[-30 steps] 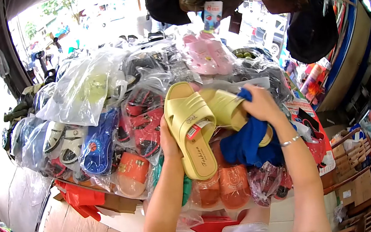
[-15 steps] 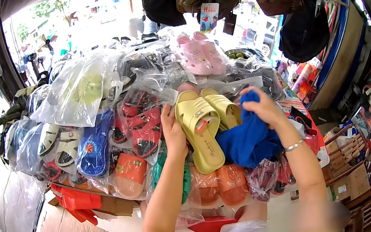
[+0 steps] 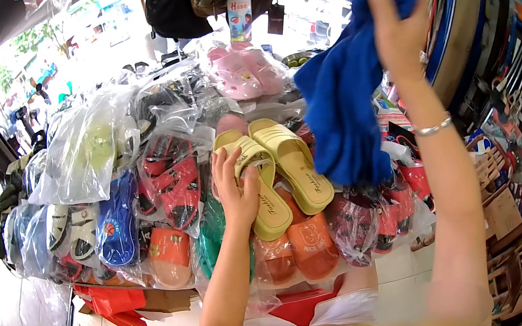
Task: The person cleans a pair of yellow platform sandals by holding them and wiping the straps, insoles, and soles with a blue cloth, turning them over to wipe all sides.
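Cloth (image 3: 346,103), blue and loose, hangs at the right from the right hand (image 3: 400,31), whose fingers clamp its bunched top. Yellow slippers (image 3: 307,179) lie side by side, between the near orange slippers (image 3: 313,243) and far pink clogs (image 3: 241,75). Left hand (image 3: 234,201) rests on the left one's strap, fingers slightly apart. Light, flat pressure there would best steady the slipper without creasing the strap; the cloth's free end should swing clear of the wrapped pairs.
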Motion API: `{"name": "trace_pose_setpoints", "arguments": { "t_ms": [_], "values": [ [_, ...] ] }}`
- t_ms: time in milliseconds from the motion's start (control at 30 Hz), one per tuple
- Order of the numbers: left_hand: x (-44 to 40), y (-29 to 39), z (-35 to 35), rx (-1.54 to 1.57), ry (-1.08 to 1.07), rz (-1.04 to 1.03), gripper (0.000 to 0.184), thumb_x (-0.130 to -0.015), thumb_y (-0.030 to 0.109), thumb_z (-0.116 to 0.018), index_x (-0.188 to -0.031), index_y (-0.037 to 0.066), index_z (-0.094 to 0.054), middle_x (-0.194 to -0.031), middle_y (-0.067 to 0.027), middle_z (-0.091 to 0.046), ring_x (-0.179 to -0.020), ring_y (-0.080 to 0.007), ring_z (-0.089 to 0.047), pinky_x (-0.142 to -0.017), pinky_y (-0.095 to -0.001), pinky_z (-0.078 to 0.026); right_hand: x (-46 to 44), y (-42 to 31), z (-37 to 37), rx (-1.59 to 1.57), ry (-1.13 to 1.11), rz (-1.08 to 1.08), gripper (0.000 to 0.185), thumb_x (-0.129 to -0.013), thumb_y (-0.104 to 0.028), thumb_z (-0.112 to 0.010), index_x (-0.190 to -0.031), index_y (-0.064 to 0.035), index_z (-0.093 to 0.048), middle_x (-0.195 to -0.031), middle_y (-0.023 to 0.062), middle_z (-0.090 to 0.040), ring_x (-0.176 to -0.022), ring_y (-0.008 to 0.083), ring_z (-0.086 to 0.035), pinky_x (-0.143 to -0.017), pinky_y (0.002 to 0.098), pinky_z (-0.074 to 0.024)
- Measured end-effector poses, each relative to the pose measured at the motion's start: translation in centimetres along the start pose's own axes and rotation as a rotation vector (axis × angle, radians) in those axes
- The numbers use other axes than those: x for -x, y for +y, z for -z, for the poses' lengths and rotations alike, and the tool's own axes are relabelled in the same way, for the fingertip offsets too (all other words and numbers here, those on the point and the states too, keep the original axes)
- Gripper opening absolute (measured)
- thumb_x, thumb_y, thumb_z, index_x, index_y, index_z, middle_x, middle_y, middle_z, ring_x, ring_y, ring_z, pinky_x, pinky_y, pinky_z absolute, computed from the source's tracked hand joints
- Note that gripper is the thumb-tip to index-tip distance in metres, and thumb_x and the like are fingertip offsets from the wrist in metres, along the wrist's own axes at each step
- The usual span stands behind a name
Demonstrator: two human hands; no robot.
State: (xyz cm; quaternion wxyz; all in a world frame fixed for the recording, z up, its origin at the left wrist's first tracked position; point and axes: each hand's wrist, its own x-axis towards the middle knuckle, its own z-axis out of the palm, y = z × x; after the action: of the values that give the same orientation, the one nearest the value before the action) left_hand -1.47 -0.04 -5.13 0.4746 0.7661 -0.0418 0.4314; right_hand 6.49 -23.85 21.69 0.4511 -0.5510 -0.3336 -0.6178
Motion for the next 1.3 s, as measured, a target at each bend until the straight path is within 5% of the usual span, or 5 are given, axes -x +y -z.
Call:
{"name": "trace_pose_setpoints", "arguments": {
  "t_ms": [333, 567, 933, 1100, 1300],
  "values": [
    [0.2, -0.8, -0.2, -0.042, 0.031, -0.015, 0.041, -0.085, 0.012, -0.067, -0.125, 0.005, -0.062, -0.141, -0.0263, -0.049, -0.138, -0.0446, -0.04, -0.113, -0.0495, -0.033, 20.4, -1.0, 0.5, 0.106, -1.163, -0.338, 0.073, -0.075, -0.043, -0.079, -0.138, -0.0166, -0.053, -0.147, 0.0203, -0.041, -0.127, 0.0476, -0.046, -0.107, 0.0483, -0.0421],
    [0.0, -0.7, -0.1, 0.008, 0.03, 0.022, 0.036, -0.085, 0.01, -0.066, -0.12, 0.003, -0.065, -0.14, -0.0265, -0.05, -0.137, -0.0441, -0.042, -0.112, -0.0489, -0.035, 13.7, -1.7, 6.6, 0.178, -1.697, -0.342, 0.038, -0.075, -0.039, -0.072, -0.102, -0.0129, -0.069, -0.103, 0.0142, -0.064, -0.101, 0.0367, -0.065, -0.085, 0.0461, -0.0525],
    [0.2, -0.2, 0.2, 0.031, 0.005, 0.054, 0.036, -0.086, 0.008, -0.063, -0.121, 0.002, -0.065, -0.142, -0.0239, -0.049, -0.14, -0.0424, -0.038, -0.114, -0.048, -0.032, 11.6, 3.3, -0.4, 0.627, -0.892, 0.47, 0.043, -0.077, -0.024, -0.079, -0.112, -0.0128, -0.058, -0.115, 0.0103, -0.056, -0.101, 0.0309, -0.058, -0.087, 0.0439, -0.0458],
    [0.2, -0.8, 0.1, 0.078, 0.008, 0.07, 0.037, -0.085, 0.006, -0.064, -0.122, 0.003, -0.064, -0.143, -0.0229, -0.048, -0.141, -0.0416, -0.037, -0.114, -0.0477, -0.031, 18.5, 1.8, -4.9, -0.027, -0.921, -0.507, 0.037, -0.091, -0.024, -0.065, -0.119, -0.0023, -0.054, -0.12, 0.0185, -0.058, -0.112, 0.0345, -0.059, -0.097, 0.0429, -0.0467],
    [0.3, -0.5, -0.3, 0.021, 0.012, 0.084, 0.046, -0.075, 0.007, -0.076, -0.12, 0.007, -0.065, -0.143, -0.0209, -0.049, -0.14, -0.0405, -0.039, -0.114, -0.0473, -0.033, 20.6, 7.6, -5.2, -0.154, -1.219, -0.496, 0.024, -0.085, -0.024, -0.072, -0.101, -0.0064, -0.074, -0.105, 0.0143, -0.068, -0.098, 0.0334, -0.065, -0.089, 0.0413, -0.0503]
  ]
}}
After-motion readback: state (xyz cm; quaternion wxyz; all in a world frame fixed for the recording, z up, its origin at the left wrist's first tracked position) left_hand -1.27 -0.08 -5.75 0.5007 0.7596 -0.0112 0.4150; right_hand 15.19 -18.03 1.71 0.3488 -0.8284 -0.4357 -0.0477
